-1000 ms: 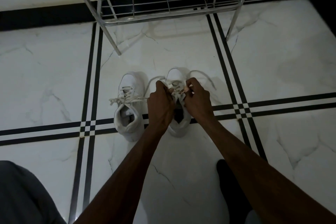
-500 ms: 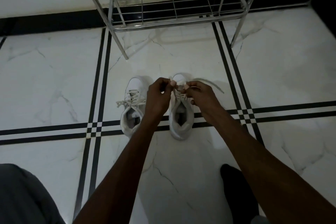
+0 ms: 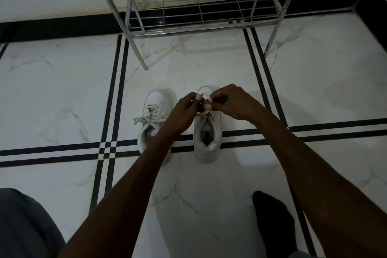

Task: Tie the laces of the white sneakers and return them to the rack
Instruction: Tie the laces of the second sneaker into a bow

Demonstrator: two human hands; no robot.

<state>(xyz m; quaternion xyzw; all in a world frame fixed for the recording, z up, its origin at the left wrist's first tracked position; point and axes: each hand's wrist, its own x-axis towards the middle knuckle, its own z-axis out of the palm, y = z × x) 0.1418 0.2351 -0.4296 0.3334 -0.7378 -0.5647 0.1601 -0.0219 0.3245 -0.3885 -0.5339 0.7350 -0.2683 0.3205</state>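
Observation:
Two white sneakers stand side by side on the marble floor, toes pointing to the rack. The left sneaker (image 3: 154, 123) has a tied bow across its tongue. Over the right sneaker (image 3: 207, 136), my left hand (image 3: 185, 111) and my right hand (image 3: 234, 101) meet above the toe, each pinching a part of its white lace (image 3: 206, 109). My fingers hide most of that lace and the knot. The chrome wire shoe rack (image 3: 201, 16) stands just beyond the shoes, and nothing rests on its bottom shelf.
White marble tiles with black double stripes (image 3: 111, 111) cover the floor. A black skirting runs along the wall behind the rack. My grey-clad knee (image 3: 23, 224) is at the bottom left, and my foot in a black sock (image 3: 272, 220) at the bottom right.
My hands have moved from the middle of the right sneaker toward its toe and come closer together. The loose lace loop that lay on the floor to the right is no longer visible.

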